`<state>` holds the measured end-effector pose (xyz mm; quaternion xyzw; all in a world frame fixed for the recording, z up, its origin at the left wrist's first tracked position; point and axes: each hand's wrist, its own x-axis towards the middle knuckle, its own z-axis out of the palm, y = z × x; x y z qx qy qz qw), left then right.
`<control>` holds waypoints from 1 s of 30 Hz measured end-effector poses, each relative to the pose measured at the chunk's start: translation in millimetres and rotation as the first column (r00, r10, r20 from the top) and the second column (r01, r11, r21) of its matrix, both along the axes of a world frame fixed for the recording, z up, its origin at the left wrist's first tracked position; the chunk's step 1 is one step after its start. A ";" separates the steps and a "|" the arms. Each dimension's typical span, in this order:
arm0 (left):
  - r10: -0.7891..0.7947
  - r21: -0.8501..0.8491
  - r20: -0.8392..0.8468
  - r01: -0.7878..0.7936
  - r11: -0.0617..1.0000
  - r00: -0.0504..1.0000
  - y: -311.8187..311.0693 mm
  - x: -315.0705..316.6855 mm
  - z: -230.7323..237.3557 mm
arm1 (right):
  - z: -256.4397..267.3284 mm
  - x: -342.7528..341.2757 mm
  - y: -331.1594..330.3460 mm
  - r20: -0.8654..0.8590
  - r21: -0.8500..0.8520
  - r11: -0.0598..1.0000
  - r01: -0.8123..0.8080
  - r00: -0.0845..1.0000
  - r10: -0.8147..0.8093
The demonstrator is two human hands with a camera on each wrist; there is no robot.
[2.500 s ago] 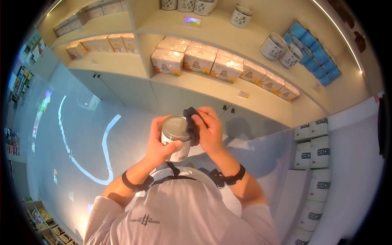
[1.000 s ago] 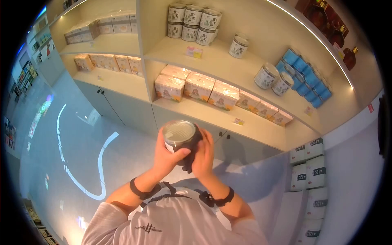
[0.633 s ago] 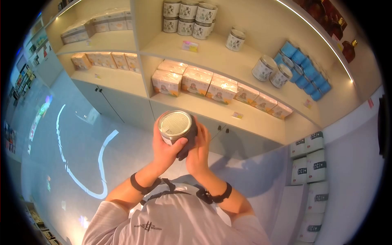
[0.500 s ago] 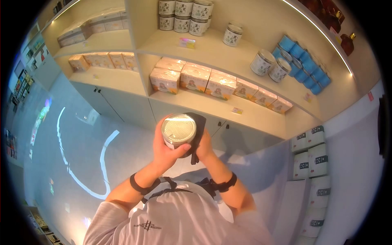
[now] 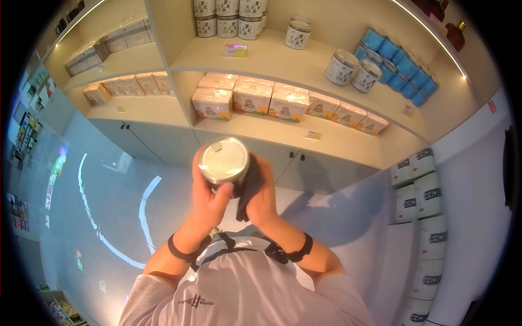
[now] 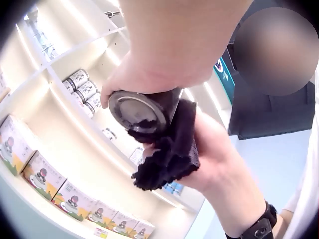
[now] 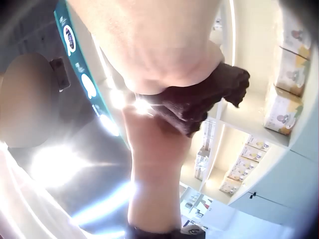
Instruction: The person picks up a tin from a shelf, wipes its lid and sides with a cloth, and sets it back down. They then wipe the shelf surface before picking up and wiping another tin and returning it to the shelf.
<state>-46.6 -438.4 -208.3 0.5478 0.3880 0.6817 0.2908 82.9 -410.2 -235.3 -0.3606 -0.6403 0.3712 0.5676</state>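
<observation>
A round can [image 5: 224,158] with a shiny, ridged top is held in front of the chest, top facing up at the head camera. My left hand [image 5: 206,204] grips its left side, the thumb lying across the front below the rim. On the other side my right hand [image 5: 263,187] holds a dark cloth [image 5: 249,182] against the can's wall. In the left wrist view the can's round end [image 6: 137,113] shows, with the bunched cloth [image 6: 167,159] hanging beside it. Much of the can's side is hidden by hands and cloth.
Ahead stand shelves with wrapped boxes [image 5: 253,98], white labelled cans [image 5: 342,68] and blue cans [image 5: 399,65]. Grey cupboard doors [image 5: 272,157] lie below them. Stacked white packages [image 5: 432,239] line the right side, and light patterns [image 5: 89,212] show on the floor at left.
The right hand has gone from pinching the cloth near the can's rim to cupping it round the side. The can's top now faces the head camera more; since half a second ago it has shifted left.
</observation>
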 end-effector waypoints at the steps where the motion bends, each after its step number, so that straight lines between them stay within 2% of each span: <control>1: -0.002 -0.018 0.045 0.002 1.000 0.999 -1.9 2.4 2.8 | 18.9 4.3 -9.0 0.113 0.112 0.993 0.036 0.992 -0.049; 2: 0.001 -0.037 0.091 0.002 0.999 0.996 -4.9 5.0 5.0 | 23.1 6.8 -11.8 0.115 0.112 0.993 0.029 0.993 -0.042; 5: -0.044 -0.041 0.093 0.048 0.998 0.995 -7.4 3.4 -3.6 | 22.5 7.9 -6.3 0.110 0.228 0.973 0.025 0.993 -0.052; 6: -0.037 -0.009 0.043 0.037 0.999 0.998 -10.2 6.7 -9.2 | 22.6 7.3 -1.3 -0.060 0.089 0.990 -0.109 0.992 0.114; 8: -0.007 -0.006 -0.008 0.007 1.000 1.000 -11.6 12.0 -11.5 | 5.8 15.1 19.9 -0.157 0.028 0.959 -0.283 0.946 0.284; 9: -0.002 -0.006 -0.006 0.002 1.000 1.000 -11.2 11.4 -12.3 | 7.5 14.2 19.4 -0.193 -0.154 0.940 -0.304 0.942 0.273; 10: 0.000 -0.024 0.021 0.001 1.000 1.000 -8.9 9.1 -12.5 | 8.1 11.2 15.0 -0.192 -0.154 0.939 -0.307 0.942 0.277; 12: 0.008 -0.036 0.049 -0.006 0.999 0.999 -1.8 4.8 -12.5 | 9.8 2.2 1.7 -0.044 0.054 0.996 -0.071 0.996 0.073; 13: 0.036 -0.033 0.058 -0.034 0.999 0.998 -0.3 3.3 -13.1 | 18.8 1.2 -9.4 -0.003 0.049 0.999 0.011 1.000 -0.011; 14: 0.062 -0.031 0.068 -0.060 0.998 0.996 -0.3 2.6 -14.1 | 17.5 0.2 -8.5 -0.001 0.048 0.999 0.004 1.000 -0.004; 16: 0.087 -0.012 0.089 -0.086 0.996 0.992 -3.8 9.3 -16.9 | 10.0 -2.1 0.1 0.034 0.173 0.984 0.030 0.999 -0.036; 17: 0.125 -0.010 0.029 -0.125 0.992 0.992 -7.0 11.3 -18.4 | 2.8 2.2 10.9 0.038 0.137 0.986 -0.098 0.995 0.094; 18: 0.162 -0.002 -0.032 -0.162 0.987 0.986 -9.0 12.2 -19.2 | 0.5 3.1 18.1 -0.027 0.092 0.980 -0.178 0.983 0.181; 19: 0.172 0.026 -0.034 -0.171 0.985 0.985 -7.6 11.2 -19.6 | 0.4 7.2 19.7 -0.119 -0.104 0.948 -0.302 0.950 0.289; 20: 0.174 0.031 -0.034 -0.173 0.984 0.984 -6.7 7.0 -17.4 | 2.5 9.6 21.4 -0.228 -0.279 0.860 -0.427 0.899 0.373; 21: 0.187 0.071 -0.163 -0.177 0.982 0.969 -6.7 0.5 -14.8 | 8.2 9.4 19.0 -0.227 -0.275 0.860 -0.430 0.898 0.376; 22: 0.204 0.109 -0.287 -0.180 0.978 0.936 -6.8 -4.1 -13.7 | 13.7 9.2 13.2 -0.127 -0.283 0.887 -0.366 0.931 0.343; 23: 0.228 0.119 -0.278 -0.202 0.972 0.933 -5.8 -6.1 -14.1 | 16.0 8.7 9.2 -0.023 -0.283 0.909 -0.306 0.950 0.312; 24: 0.238 0.120 -0.275 -0.213 0.970 0.932 -5.0 -6.2 -12.4 | 13.8 5.3 4.1 -0.020 -0.282 0.906 -0.315 0.946 0.322; 26: 0.245 0.060 -0.099 -0.239 0.969 0.965 -5.1 -3.7 -8.4 | 7.8 -2.4 -8.7 -0.008 0.021 0.995 -0.095 0.995 0.095; 28: 0.216 0.022 -0.060 -0.215 0.976 0.975 -5.1 -7.9 -12.5 | 1.2 -3.6 -1.5 -0.004 0.041 0.995 -0.095 0.995 0.095; 30: 0.116 -0.058 -0.022 -0.117 0.991 0.993 -9.2 -9.3 -7.5 | -5.7 -3.3 9.0 0.057 -0.016 0.972 -0.233 0.971 0.234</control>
